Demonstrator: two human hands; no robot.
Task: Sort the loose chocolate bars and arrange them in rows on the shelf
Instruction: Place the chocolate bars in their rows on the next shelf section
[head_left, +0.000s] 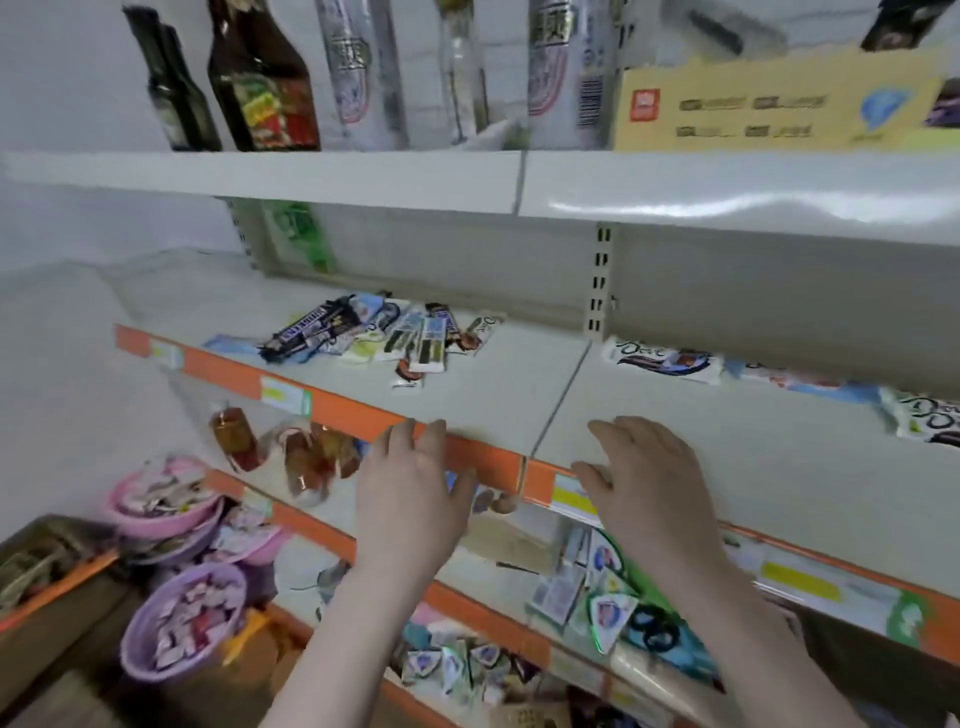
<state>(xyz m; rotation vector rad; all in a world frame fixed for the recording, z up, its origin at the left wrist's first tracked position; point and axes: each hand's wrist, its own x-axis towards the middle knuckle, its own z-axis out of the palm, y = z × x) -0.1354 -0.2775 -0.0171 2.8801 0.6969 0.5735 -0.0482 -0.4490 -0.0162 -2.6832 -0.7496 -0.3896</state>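
Note:
A loose pile of chocolate bars (374, 332) lies on the grey shelf (493, 395), toward the back left; dark, light blue and white wrappers overlap. A white Dove bar (662, 359) lies on the right section, with more bars (924, 418) trailing to the right edge. My left hand (410, 491) hovers at the shelf's orange front strip (363, 415), fingers straight, holding nothing. My right hand (649, 478) reaches over the front edge of the right section, fingers relaxed and empty. Both hands are well short of the bars.
Bottles (260, 78) and a yellow carton (769, 104) stand on the shelf above. Lower shelves hold packaged snacks (608, 597) and jars (234, 436). Pink and purple baskets (182, 618) of small sweets sit at lower left. An upright slotted post (600, 280) divides the back panel.

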